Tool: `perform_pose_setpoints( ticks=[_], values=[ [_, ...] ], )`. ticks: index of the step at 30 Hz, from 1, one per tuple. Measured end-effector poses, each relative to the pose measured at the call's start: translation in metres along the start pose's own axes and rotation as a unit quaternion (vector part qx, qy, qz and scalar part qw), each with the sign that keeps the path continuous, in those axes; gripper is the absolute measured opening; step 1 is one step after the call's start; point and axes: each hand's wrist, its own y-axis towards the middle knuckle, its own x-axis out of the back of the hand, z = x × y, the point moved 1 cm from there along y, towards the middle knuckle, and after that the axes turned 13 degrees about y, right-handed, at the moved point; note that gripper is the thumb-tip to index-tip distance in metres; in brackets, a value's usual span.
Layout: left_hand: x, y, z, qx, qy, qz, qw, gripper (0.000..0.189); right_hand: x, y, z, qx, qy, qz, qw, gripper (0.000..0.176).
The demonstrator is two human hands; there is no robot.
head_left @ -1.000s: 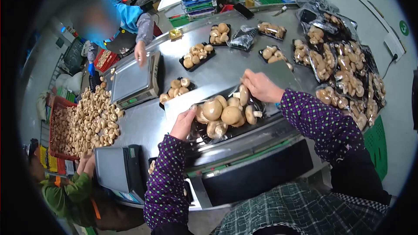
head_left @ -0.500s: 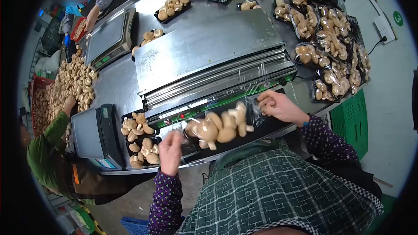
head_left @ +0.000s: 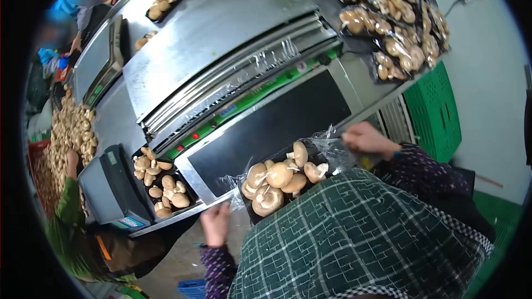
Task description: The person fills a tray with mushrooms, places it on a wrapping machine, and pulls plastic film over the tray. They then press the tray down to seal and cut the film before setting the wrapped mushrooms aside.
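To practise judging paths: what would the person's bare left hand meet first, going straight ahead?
The left hand would probably meet the crumpled clear plastic film beside the round brown mushrooms, though depth is unclear.

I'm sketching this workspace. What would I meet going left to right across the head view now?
Heap of loose brown mushrooms, dark grey flat-topped scale, two black-trayed packs of brown mushrooms, left hand, single black-trayed pack of brown mushrooms, right hand, green plastic crate.
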Motion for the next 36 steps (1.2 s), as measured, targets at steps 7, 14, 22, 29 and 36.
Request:
perform_pose_setpoints(
  ticks=[7,14,22,29,36],
  values=[
    [-0.111,0.013,-0.096,-0.216,-0.232,0.091,0.944,0.014,-0.111,0.051,-0.033,0.143,0.101,0.183,0.968,0.023],
    [-0.019,-0.008,-0.208,-0.446,-0.274,0.264,0.81,0.037,-0.13,0.027,0.002,0.088,0.173,0.376,0.906,0.03],
    [-0.041,0.034,-0.124,-0.189,-0.518,0.654,0.518,0.08,-0.053,0.014,0.038,0.038,0.488,0.228,0.842,0.046],
    [0.008,0.043,-0.202,-0.241,-0.407,0.257,0.843,0.057,-0.013,0.014,0.138,0.255,0.327,-0.188,0.89,0.031],
    [0.168,0.163,-0.168,-0.236,-0.344,-0.27,0.868,0.04,0.043,0.083,0.242,0.327,0.377,-0.053,0.865,0.042]
  ],
)
